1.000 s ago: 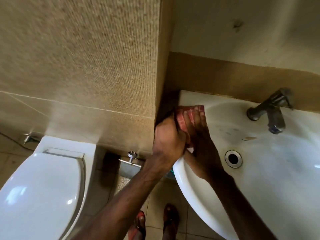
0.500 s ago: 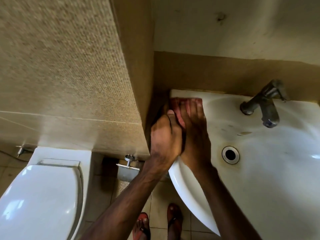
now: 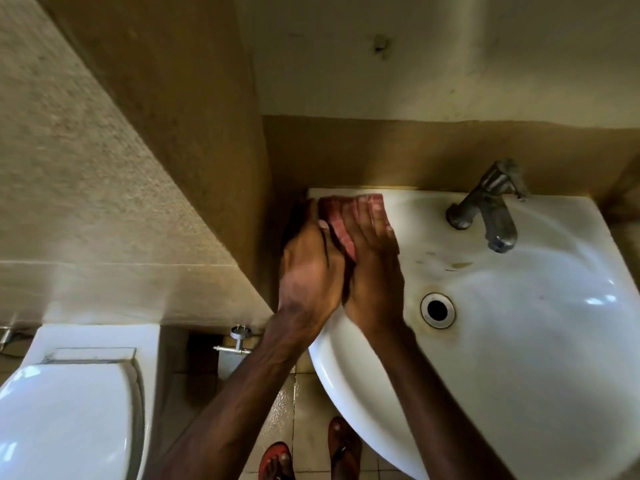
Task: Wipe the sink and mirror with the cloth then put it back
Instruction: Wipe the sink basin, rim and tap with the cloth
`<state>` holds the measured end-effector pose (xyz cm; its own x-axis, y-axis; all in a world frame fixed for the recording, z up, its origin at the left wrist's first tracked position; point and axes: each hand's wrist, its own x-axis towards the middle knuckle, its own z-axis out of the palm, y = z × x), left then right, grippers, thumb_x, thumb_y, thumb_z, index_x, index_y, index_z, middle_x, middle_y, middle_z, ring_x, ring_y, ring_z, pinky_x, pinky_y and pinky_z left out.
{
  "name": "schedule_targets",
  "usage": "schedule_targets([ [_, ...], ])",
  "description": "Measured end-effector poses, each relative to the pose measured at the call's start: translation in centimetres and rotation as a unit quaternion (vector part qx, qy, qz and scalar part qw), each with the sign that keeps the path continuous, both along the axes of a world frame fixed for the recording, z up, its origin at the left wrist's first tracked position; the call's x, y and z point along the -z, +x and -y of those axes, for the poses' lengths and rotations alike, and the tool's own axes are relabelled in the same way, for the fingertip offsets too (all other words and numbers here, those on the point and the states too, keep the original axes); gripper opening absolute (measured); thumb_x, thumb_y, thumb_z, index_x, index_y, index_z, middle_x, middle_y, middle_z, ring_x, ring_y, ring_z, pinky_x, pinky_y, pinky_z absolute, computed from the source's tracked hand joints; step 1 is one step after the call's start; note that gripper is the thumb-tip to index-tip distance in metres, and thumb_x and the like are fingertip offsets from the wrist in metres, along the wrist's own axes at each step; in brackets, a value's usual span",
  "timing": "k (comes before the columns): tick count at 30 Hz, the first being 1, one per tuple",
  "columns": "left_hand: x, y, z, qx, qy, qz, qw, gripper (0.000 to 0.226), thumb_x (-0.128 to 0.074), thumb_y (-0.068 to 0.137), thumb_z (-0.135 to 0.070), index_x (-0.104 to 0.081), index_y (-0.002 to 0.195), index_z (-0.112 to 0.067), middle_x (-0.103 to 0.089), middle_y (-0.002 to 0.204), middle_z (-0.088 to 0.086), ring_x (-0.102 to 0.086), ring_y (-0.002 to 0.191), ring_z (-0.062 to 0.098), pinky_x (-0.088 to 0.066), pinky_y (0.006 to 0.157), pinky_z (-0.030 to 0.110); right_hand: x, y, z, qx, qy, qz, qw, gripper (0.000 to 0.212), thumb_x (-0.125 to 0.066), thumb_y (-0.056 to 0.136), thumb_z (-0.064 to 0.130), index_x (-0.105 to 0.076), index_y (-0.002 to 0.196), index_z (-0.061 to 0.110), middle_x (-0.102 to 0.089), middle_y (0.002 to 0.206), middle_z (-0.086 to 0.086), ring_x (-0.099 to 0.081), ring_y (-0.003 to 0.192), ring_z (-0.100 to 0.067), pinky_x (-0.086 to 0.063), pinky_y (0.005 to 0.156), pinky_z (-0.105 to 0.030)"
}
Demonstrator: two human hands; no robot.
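The red cloth [image 3: 341,230] is pressed flat on the back left corner of the sink [image 3: 536,341] by the straight-fingered right hand [image 3: 374,271], the left hand [image 3: 310,271] being too shadowed for its grip to be told, so sink wiping is judged barely under way, with the mirror and the cloth's return left undone.

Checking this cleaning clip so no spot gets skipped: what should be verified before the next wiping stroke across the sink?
1. Cloth flat under the right hand on the sink's back-left corner: ok.
2. Left hand's hold on the cloth, fingers in shadow: cannot tell.
3. Brown marks near the tap wiped: not ok.
4. Drain hole free of staining around it: not ok.
5. Tap off, no stream visible: ok.
6. Mirror's state, out of view: cannot tell.
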<state>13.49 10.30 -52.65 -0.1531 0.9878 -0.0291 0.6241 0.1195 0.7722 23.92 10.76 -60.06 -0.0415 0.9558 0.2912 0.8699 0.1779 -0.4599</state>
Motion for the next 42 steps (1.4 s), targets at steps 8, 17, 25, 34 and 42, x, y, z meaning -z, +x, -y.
schedule_targets([
  [8, 0.0, 0.2, -0.2, 0.100, -0.033, -0.180, 0.978, 0.066, -0.051, 0.097, -0.023, -0.023, 0.156, -0.014, -0.034, 0.155, 0.007, -0.037, 0.141, 0.024, -0.033, 0.112, 0.031, -0.9, 1.5, -2.1, 0.035, -0.006, -0.050, 0.998, 0.054, -0.038, 0.101, 0.031, -0.049, 0.152, 0.020, -0.036, 0.165, 0.000, -0.017, 0.158, -0.015, -0.026, 0.126, -0.046],
  [17, -0.1, 0.0, -2.0, 0.157, -0.058, -0.297, 0.940, 0.077, -0.060, 0.088, -0.001, -0.025, 0.155, -0.015, -0.020, 0.162, 0.008, -0.031, 0.145, 0.029, -0.037, 0.113, 0.034, -0.2, 3.7, 1.4, 0.047, 0.043, 0.013, 0.998, 0.052, -0.052, 0.099, 0.022, -0.050, 0.151, 0.012, -0.043, 0.160, -0.009, -0.027, 0.154, -0.022, -0.037, 0.121, -0.050],
  [25, 0.2, -1.0, -2.2, 0.199, -0.055, -0.302, 0.931, 0.080, -0.056, 0.089, 0.005, -0.019, 0.157, -0.014, -0.019, 0.163, 0.006, -0.022, 0.150, 0.027, -0.026, 0.121, 0.033, -1.1, 5.5, -1.4, 0.114, 0.017, 0.023, 0.993, 0.053, -0.035, 0.102, 0.030, -0.051, 0.149, 0.011, -0.045, 0.159, -0.011, -0.030, 0.154, -0.027, -0.031, 0.124, -0.048],
  [34, 0.6, -0.9, -2.1, 0.212, -0.041, -0.353, 0.911, 0.078, -0.050, 0.090, 0.005, -0.015, 0.158, -0.011, -0.017, 0.162, 0.010, -0.028, 0.147, 0.029, -0.031, 0.117, 0.033, -1.5, 7.3, -2.5, 0.144, 0.049, 0.061, 0.987, 0.047, -0.041, 0.103, 0.030, -0.057, 0.141, 0.007, -0.057, 0.146, -0.021, -0.053, 0.137, -0.038, -0.052, 0.105, -0.052],
  [42, 0.5, -0.1, -2.0, 0.215, -0.042, -0.402, 0.889, 0.073, -0.045, 0.091, 0.003, -0.015, 0.157, -0.006, -0.019, 0.160, 0.015, -0.037, 0.140, 0.032, -0.037, 0.111, 0.035, -1.4, 7.2, 1.5, 0.180, 0.044, 0.075, 0.980, 0.050, -0.046, 0.105, 0.030, -0.051, 0.149, 0.007, -0.050, 0.154, -0.017, -0.044, 0.146, -0.033, -0.051, 0.108, -0.052],
])
